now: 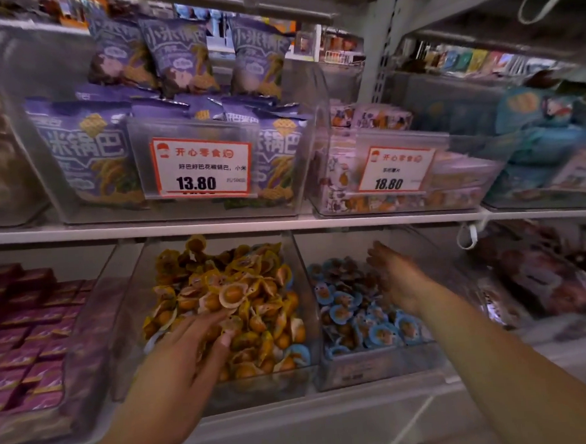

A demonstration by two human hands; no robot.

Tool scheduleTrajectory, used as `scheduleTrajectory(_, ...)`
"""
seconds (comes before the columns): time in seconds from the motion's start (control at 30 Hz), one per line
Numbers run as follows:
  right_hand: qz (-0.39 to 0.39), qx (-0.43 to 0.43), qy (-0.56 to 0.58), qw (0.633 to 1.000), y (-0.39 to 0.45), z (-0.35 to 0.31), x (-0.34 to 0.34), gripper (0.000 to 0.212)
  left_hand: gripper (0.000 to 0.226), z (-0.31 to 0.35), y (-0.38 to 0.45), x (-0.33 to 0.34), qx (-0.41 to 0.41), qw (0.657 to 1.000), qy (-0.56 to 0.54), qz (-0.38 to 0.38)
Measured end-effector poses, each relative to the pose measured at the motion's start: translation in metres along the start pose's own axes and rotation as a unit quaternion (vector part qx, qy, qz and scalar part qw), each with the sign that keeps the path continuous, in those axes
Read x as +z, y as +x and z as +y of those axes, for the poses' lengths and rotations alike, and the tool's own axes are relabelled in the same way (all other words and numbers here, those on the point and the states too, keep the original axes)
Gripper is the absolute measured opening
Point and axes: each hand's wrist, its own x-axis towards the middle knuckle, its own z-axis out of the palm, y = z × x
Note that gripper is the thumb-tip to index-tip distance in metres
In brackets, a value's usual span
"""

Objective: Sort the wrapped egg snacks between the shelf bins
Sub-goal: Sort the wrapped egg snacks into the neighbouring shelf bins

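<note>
Two clear bins stand side by side on the lower shelf. The middle bin (307,289) is heaped with yellow-wrapped egg snacks (234,294); a blue-wrapped one (298,353) lies at its front right. The right bin (379,366) holds blue-wrapped egg snacks (355,317). My left hand (186,352) reaches into the front of the yellow pile, fingers spread among the wrappers; whether it holds one is hidden. My right hand (396,280) hovers over the blue snacks, blurred, fingers extended and relaxed, with nothing visible in it.
A bin of small purple boxes (27,327) sits to the left, dark red packets (555,274) to the right. On the upper shelf (284,222) are purple snack bags (88,148) with a 13.80 price tag (200,165) and a bin with an 18.80 price tag (394,169).
</note>
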Motion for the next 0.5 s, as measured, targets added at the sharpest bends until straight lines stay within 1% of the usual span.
scheduleTrajectory(0.03, 0.004, -0.001, -0.015, 1.0, 0.004, 0.007, -0.006, 0.046, 0.039, 0.001, 0.0, -0.002, 0.007, 1.0, 0.0, 0.009)
scheduleTrajectory(0.07, 0.022, -0.023, -0.028, 0.999, 0.006, 0.015, -0.01, 0.043, 0.035, 0.001, 0.001, -0.005, 0.015, 1.0, 0.002, 0.021)
scheduleTrajectory(0.17, 0.119, -0.134, -0.02, 0.984, -0.004, 0.031, -0.006, 0.024, 0.023, 0.0, 0.002, -0.018, 0.025, 0.997, -0.002, 0.07)
scheduleTrajectory(0.23, 0.162, -0.24, -0.048, 0.956, -0.025, 0.035, 0.008, 0.022, 0.02, -0.003, 0.002, -0.03, 0.029, 0.993, 0.004, 0.114)
scheduleTrajectory(0.27, 0.159, -0.31, -0.075, 0.934, -0.04, 0.035, 0.02, 0.024, 0.021, -0.005, 0.002, -0.037, 0.026, 0.99, 0.007, 0.139)
scheduleTrajectory(0.3, 0.133, -0.379, -0.105, 0.91, -0.059, 0.034, 0.035, 0.026, 0.023, -0.008, 0.002, -0.043, 0.018, 0.987, 0.007, 0.162)
scheduleTrajectory(0.33, 0.085, -0.436, -0.138, 0.885, -0.078, 0.032, 0.054, 0.026, 0.025, -0.011, 0.002, -0.05, 0.005, 0.983, 0.005, 0.181)
scheduleTrajectory(0.37, 0.02, -0.48, -0.176, 0.859, -0.095, 0.032, 0.074, 0.025, 0.027, -0.014, 0.001, -0.056, -0.013, 0.98, -0.003, 0.199)
scheduleTrajectory(0.4, -0.054, -0.505, -0.224, 0.831, -0.108, 0.034, 0.095, 0.024, 0.028, -0.019, 0.0, -0.062, -0.036, 0.976, -0.016, 0.213)
scheduleTrajectory(0.43, -0.127, -0.513, -0.287, 0.799, -0.117, 0.037, 0.116, 0.023, 0.029, -0.023, 0.0, -0.065, -0.059, 0.973, -0.03, 0.22)
scheduleTrajectory(0.5, -0.239, -0.492, -0.421, 0.724, -0.121, 0.047, 0.159, 0.026, 0.032, -0.029, -0.001, -0.068, -0.082, 0.973, -0.027, 0.214)
